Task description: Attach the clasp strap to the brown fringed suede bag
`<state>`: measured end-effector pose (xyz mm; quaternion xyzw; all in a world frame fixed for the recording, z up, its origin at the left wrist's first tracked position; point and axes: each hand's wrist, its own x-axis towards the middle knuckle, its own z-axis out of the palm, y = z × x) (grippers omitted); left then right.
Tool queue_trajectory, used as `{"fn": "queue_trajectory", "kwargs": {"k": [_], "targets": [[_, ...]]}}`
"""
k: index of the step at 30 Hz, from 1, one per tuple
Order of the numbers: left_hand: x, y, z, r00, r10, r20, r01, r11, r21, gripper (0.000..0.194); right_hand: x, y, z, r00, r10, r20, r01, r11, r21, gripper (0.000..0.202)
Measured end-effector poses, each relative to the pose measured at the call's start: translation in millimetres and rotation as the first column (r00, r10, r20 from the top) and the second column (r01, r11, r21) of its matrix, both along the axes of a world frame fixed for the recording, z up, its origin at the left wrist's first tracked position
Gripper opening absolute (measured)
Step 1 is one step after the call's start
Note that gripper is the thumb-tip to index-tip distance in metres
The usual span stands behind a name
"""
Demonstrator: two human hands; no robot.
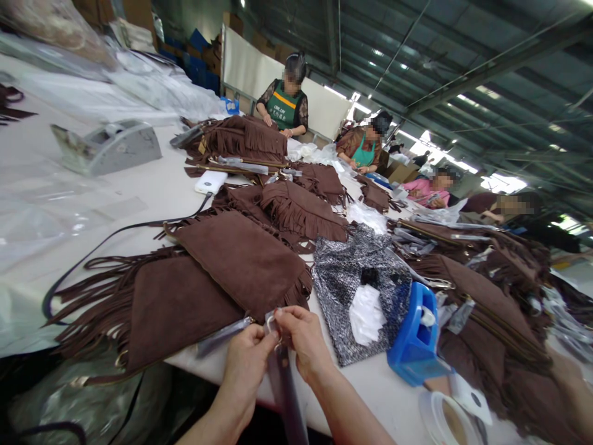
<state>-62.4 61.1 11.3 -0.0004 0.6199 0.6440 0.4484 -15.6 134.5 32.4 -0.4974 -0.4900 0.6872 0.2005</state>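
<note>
At the table's front edge, my left hand (250, 353) and my right hand (303, 340) meet with fingertips pinched. Between them they hold the end of a dark strap (288, 395) that seems wrapped in clear plastic and hangs down over the edge. A metal clasp shows by the fingertips, partly hidden by them. Just beyond lies a brown fringed bag (236, 253), overlapping a second brown fringed bag (180, 309) whose fringe spreads to the left. Another plastic-wrapped piece (222, 335) lies beside my left hand.
Right of my hands are a black-and-white patterned sheet (333, 309) with white paper (365, 315), a blue tape dispenser (414, 346) and a tape roll (445, 420). More brown bags (482, 296) pile up there. A grey dispenser (111, 148) stands far left. Several co-workers (287, 102) sit along the table.
</note>
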Motion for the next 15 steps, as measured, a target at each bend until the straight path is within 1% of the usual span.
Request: {"fn": "queue_trajectory", "kwargs": {"k": [3, 5, 7, 9, 12, 15], "targets": [[-2.5, -0.1, -1.7, 0.999, -0.009, -0.038, 0.008, 1.000, -0.022, 0.024, 2.7, 4.0, 2.4, 0.998, 0.055, 0.035, -0.057, 0.996, 0.071, 0.020], [-3.0, -0.7, -0.3, 0.999, -0.008, -0.051, 0.006, 1.000, -0.027, 0.023, 4.8, 6.8, 3.2, 0.995, 0.080, 0.067, -0.086, 0.992, 0.093, 0.017], [-2.9, -1.9, 2.5, 0.999, -0.007, -0.051, 0.006, 1.000, -0.026, 0.021, 6.5, 9.7, 3.6, 0.990, 0.105, 0.097, -0.111, 0.992, 0.061, 0.016], [-3.0, -3.2, 4.8, 0.999, -0.012, -0.043, 0.011, 1.000, -0.019, 0.021, 7.2, 12.8, 4.2, 0.984, 0.136, 0.116, -0.136, 0.991, -0.010, 0.018], [-3.5, -4.6, 5.2, 0.999, -0.026, -0.036, 0.026, 1.000, -0.009, 0.022, 7.1, 17.7, 5.4, 0.974, 0.201, 0.103, -0.191, 0.976, -0.100, 0.022], [-4.1, -4.5, 3.1, 0.998, -0.034, -0.044, 0.034, 0.999, -0.014, 0.021, 6.9, 21.9, 6.4, 0.964, 0.246, 0.098, -0.233, 0.964, -0.129, 0.023]]}}
